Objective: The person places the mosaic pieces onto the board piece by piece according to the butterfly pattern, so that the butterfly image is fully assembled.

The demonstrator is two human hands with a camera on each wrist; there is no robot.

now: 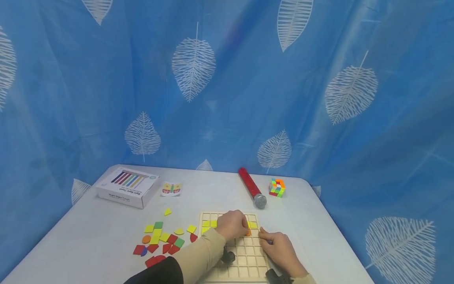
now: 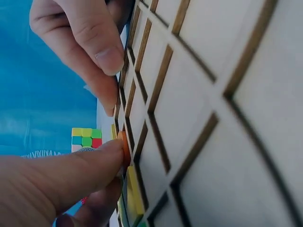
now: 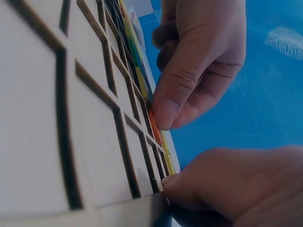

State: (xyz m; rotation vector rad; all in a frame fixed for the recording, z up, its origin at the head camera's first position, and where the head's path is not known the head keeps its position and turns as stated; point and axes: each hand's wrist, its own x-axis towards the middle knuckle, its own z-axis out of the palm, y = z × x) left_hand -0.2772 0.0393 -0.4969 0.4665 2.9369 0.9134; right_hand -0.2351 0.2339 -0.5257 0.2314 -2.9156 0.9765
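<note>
My left hand (image 1: 232,225) reaches over the wooden grid board (image 1: 242,260) and pinches a small orange piece (image 2: 126,149) between thumb and fingers, low over one of its cells. Yellow pieces (image 1: 213,223) lie in cells near the board's far side, on both sides of that hand. In the left wrist view a yellow piece (image 2: 135,191) sits beside the orange one. At the board's right edge, my right hand (image 1: 281,249) grips the rim with thumb and curled fingers; its thumb (image 3: 171,182) shows against the edge in the right wrist view.
Loose yellow, red, green, orange and blue pieces (image 1: 155,236) lie left of the board. Behind them are a picture card (image 1: 172,189) and a white box (image 1: 127,187). A red microphone (image 1: 251,185) and a puzzle cube (image 1: 277,187) lie beyond the board. A blue curtain (image 1: 234,98) hangs behind.
</note>
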